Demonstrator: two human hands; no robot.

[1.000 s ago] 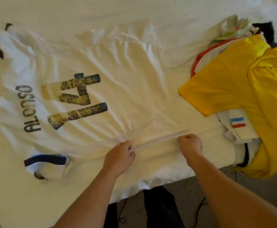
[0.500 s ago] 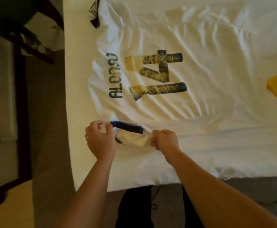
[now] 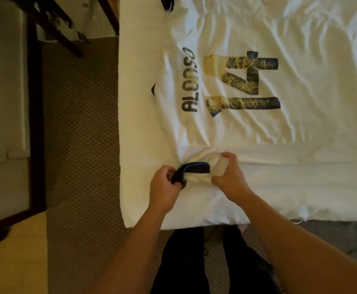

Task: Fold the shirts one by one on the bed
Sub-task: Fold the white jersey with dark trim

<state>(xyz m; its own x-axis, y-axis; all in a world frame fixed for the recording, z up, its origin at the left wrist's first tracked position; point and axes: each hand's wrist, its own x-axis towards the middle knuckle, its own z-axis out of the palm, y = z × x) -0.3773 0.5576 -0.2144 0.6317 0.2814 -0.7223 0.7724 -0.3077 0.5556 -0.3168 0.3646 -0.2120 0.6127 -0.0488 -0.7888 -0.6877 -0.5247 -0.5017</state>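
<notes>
Both hands have moved from the hem: your left hand [image 3: 166,183] and right hand [image 3: 228,172] now pinch the sleeve [image 3: 196,169] between them, ready to fold inward.

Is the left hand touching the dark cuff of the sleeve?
Touching: in the head view, left hand grips the dark cuff, its fingers curled around it.
</notes>
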